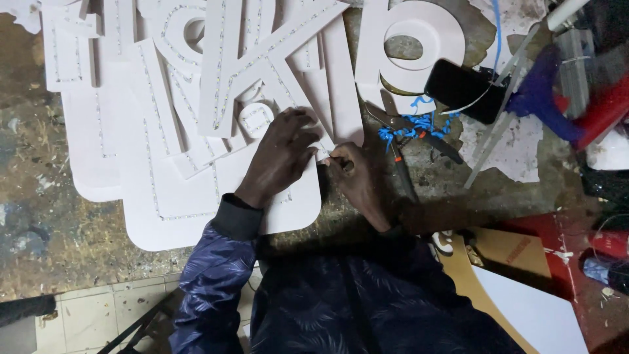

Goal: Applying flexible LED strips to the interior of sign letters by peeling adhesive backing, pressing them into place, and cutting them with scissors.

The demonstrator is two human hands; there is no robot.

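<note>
A white cut-out letter (262, 72) lies atop stacked white panels near the worktop's (52, 216) far edge. The left hand (282, 157) presses flat on its lower leg; the right hand (350, 172) pinches that leg's tip. Pliers (400, 147) and a black phone (458, 88) lie just right.

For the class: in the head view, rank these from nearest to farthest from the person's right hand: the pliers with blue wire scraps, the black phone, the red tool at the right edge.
Measured from the right hand:
1. Dark pliers with blue wire scraps, just right of and above the hand.
2. Black rectangular phone, farther up and right.
3. Red tool, at the far right edge.
</note>
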